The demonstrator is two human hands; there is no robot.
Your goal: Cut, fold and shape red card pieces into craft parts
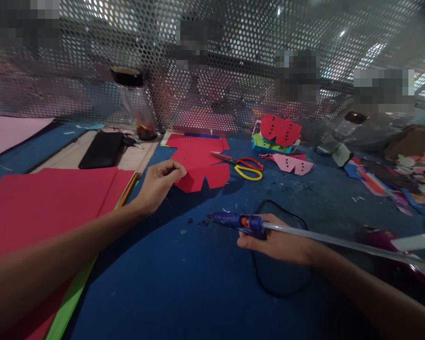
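Observation:
My left hand [159, 183] reaches forward with its fingers curled together at the left edge of a red cut paper shape [201, 165] lying on the blue table [184, 283]; it seems to pinch that edge. My right hand [274, 242] is wrapped round a blue glue gun [233, 220], whose nozzle points left just above the table. A long clear glue stick [340, 243] sticks out of the gun's back to the right. The gun's black cord [258, 278] loops on the table under my right wrist.
Red and yellow scissors [246, 166] lie right of the red shape. A stack of red paper sheets [38, 208] covers the left. Folded paper boxes [278, 134], a pink cutout [293, 164], a black case [102, 149], a jar [136, 101] and paper scraps [407, 182] lie before a perforated metal screen [233, 61].

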